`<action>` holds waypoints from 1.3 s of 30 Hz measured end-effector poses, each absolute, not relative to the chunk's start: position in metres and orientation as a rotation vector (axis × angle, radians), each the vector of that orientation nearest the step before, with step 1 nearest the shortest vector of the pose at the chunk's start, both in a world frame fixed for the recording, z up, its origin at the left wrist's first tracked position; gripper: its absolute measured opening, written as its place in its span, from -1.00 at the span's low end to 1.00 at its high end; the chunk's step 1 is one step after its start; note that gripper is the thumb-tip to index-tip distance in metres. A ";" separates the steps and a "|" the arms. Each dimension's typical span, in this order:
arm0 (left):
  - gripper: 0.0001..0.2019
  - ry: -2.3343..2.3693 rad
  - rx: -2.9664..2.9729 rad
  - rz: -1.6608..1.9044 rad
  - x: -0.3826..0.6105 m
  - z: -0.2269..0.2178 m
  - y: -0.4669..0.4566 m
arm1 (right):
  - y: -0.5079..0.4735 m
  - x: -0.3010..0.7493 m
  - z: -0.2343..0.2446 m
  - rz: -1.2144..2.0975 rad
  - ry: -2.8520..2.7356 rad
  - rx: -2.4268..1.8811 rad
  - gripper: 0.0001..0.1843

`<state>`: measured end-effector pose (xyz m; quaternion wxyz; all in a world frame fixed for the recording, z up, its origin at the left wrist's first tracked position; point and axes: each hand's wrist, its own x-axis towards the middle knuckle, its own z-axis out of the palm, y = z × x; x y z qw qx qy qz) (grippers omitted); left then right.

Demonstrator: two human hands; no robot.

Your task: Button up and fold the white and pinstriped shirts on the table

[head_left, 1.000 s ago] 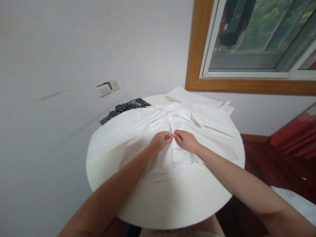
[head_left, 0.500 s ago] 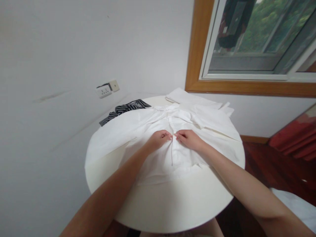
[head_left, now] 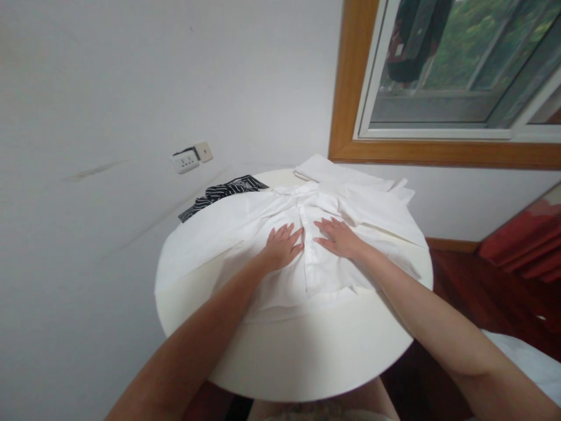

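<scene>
A white long-sleeved shirt (head_left: 280,286) lies spread on a round cream table (head_left: 302,362), its collar toward the wall and its hem toward me. The front placket runs down the middle. My left hand (head_left: 283,245) rests on the cloth just left of the placket, fingers spread. On the other side of the placket, my right hand (head_left: 337,237) lies with its fingers stretched out on the fabric. Neither hand grips anything. Both palms face down, so the cloth beneath them is hidden.
A black-and-white striped cloth (head_left: 223,193) is bunched at the table's far left edge by the wall. A wall socket (head_left: 185,162) sits above it. Behind the table is a wood-framed window (head_left: 438,151). Red fabric (head_left: 526,245) hangs at the right, and white cloth (head_left: 526,359) shows lower right.
Both hands have let go of the placket they were pinching. Their fingers have opened, and the hands now lie flat on either side of it.
</scene>
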<state>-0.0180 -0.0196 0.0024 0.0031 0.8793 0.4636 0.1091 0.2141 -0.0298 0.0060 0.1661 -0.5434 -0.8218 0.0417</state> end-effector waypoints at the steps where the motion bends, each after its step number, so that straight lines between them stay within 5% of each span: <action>1: -0.49 1.458 2.764 0.351 -0.018 0.003 -0.020 | -0.032 0.211 0.004 0.085 -2.355 -1.585 -0.34; 12: -0.48 1.472 2.944 0.236 -0.023 0.001 -0.043 | -0.060 0.218 0.003 -0.096 -2.460 -1.698 -0.27; 20: -0.47 1.420 2.944 0.274 -0.029 0.014 -0.089 | -0.099 0.232 0.020 0.091 -2.492 -1.709 -0.24; 29: -0.65 1.345 2.977 0.417 -0.019 0.043 -0.050 | -0.055 0.229 0.053 -0.026 -2.427 -1.553 -0.62; 33: -0.61 1.334 2.952 0.593 -0.019 0.023 -0.008 | -0.026 0.210 0.034 -0.026 -2.451 -1.470 -0.58; 39: -0.51 1.391 2.934 0.387 -0.026 0.000 -0.015 | -0.034 0.208 0.003 -0.066 -2.494 -1.532 -0.42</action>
